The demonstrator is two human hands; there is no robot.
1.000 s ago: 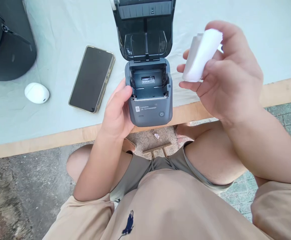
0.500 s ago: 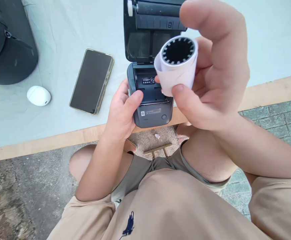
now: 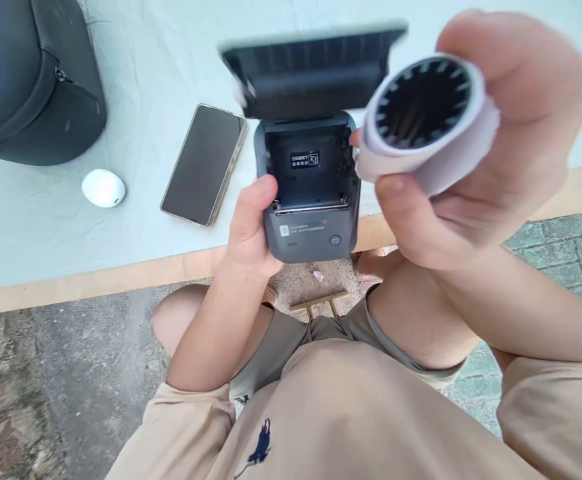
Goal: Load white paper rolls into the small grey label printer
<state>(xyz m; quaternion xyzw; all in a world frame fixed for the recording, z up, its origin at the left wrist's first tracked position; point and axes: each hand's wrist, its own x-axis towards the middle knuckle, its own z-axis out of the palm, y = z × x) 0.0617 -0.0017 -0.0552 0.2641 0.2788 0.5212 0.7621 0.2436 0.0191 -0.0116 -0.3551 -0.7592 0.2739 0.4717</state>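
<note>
- One cloth-covered table (image 3: 135,40)
- One black bag (image 3: 15,87)
- One printer (image 3: 311,237), lid (image 3: 315,73) raised — left hand (image 3: 251,233) gripping its side
- One white roll (image 3: 441,157) — gripped in the right hand (image 3: 515,133), right of the printer
- One phone (image 3: 203,167)
- One white oval case (image 3: 103,189)

Loose tan short-sleeved T-shirt (image 3: 381,420), soft fabric, front plain around one dark navy motif (image 3: 261,443) on wearer's left side. Motif has a ragged, feathery body, with a thin curved line trailing off toward the neck. Left sleeve (image 3: 185,420) and right sleeve (image 3: 555,400): same tan, wide cut, ending around the elbow, creased; hem line visible on the left one. Below, grey-olive fabric shorts (image 3: 271,347), wide legs ending above the knee, right leg edge looks paler. Fine print detail can't be read. Left hand (image 3: 253,230), right hand (image 3: 511,147), forearms (image 3: 215,333): bare.
</note>
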